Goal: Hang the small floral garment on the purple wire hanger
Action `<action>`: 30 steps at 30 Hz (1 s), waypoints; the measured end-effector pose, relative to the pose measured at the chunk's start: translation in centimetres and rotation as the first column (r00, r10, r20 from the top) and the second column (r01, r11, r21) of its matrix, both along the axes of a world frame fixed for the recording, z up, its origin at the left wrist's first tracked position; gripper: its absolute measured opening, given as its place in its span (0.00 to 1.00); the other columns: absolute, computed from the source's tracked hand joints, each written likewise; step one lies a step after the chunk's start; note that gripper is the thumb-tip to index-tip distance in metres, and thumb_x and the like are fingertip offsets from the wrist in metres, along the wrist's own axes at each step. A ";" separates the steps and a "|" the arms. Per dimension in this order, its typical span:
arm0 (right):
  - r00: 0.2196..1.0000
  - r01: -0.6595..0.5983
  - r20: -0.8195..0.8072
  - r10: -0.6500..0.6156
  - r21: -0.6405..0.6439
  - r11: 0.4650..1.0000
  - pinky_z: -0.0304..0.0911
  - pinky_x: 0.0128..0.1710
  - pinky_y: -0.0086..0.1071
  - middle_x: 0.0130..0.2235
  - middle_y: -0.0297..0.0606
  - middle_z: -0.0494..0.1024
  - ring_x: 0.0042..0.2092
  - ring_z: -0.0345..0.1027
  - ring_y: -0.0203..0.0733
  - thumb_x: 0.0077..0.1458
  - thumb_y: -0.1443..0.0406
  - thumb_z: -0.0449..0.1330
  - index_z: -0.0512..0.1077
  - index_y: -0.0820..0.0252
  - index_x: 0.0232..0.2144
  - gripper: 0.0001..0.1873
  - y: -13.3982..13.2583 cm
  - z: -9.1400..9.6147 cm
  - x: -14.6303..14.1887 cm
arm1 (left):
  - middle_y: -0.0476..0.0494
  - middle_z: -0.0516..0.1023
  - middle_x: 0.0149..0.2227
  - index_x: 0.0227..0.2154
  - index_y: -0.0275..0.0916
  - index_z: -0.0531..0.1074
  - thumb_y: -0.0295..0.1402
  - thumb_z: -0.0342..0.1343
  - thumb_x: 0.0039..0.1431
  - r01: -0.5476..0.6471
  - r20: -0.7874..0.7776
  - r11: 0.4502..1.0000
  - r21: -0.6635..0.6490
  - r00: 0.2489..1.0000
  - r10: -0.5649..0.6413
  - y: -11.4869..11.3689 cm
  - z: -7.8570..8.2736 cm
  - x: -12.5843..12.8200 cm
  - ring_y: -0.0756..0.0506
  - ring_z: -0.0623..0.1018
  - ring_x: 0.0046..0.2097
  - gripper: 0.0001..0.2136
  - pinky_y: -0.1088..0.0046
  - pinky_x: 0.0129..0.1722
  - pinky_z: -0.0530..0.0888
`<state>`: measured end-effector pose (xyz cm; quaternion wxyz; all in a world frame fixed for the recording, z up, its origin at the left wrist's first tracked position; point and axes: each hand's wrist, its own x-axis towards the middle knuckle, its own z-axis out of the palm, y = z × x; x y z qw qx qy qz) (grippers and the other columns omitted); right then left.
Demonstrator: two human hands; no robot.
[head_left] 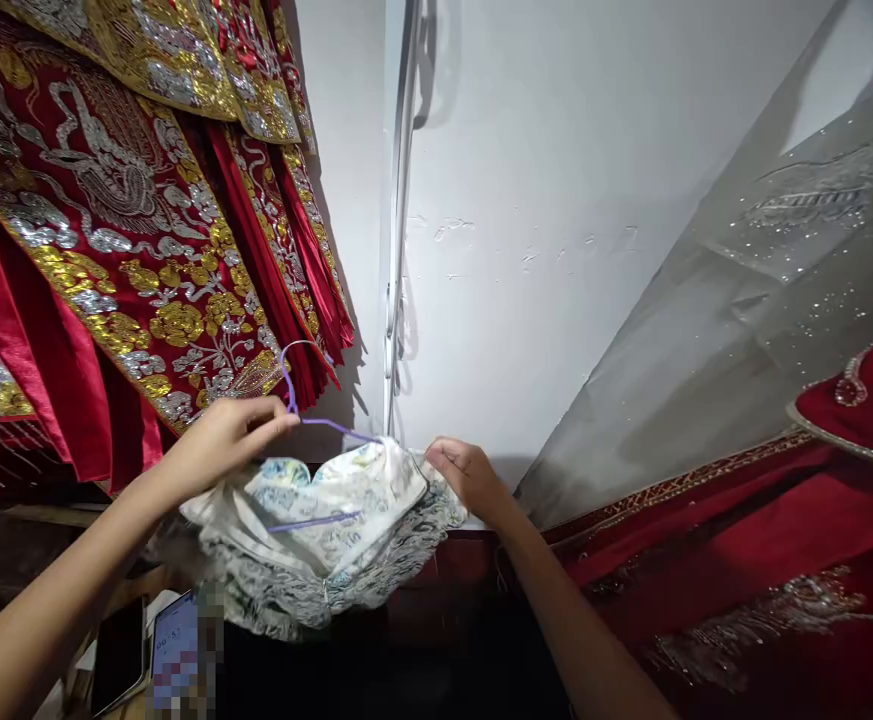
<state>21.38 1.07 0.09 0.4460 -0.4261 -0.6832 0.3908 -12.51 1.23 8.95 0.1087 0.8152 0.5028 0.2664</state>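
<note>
My left hand [226, 438] is pinched on a thin purple hanger [314, 422] just below its metal hook. A white garment with a blue-green print [331, 530] is draped on that hanger and sags between my hands. My right hand [470, 478] is closed on the garment's right edge, near the hanger's shoulder. Both forearms reach in from the bottom of the view.
Red robes with gold and silver embroidery [121, 230] hang at the left. A grey sequinned cloth [743, 300] and more red embroidered fabric [781, 540] fill the right. A white wall with a metal pipe [400, 200] is behind. Two phones [143, 655] lie at bottom left.
</note>
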 end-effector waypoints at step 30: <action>0.614 0.779 -0.228 -0.756 0.020 0.627 0.66 0.41 0.55 0.39 0.38 0.77 0.45 0.71 0.60 0.60 0.49 0.49 0.66 0.41 0.40 0.11 -3.8 -12.2 -0.3 | 0.50 0.68 0.22 0.51 0.48 0.66 0.48 0.42 0.68 0.184 0.702 0.883 -0.432 0.683 0.202 -6.2 -19.6 14.0 0.44 0.70 0.26 0.17 0.66 0.31 0.68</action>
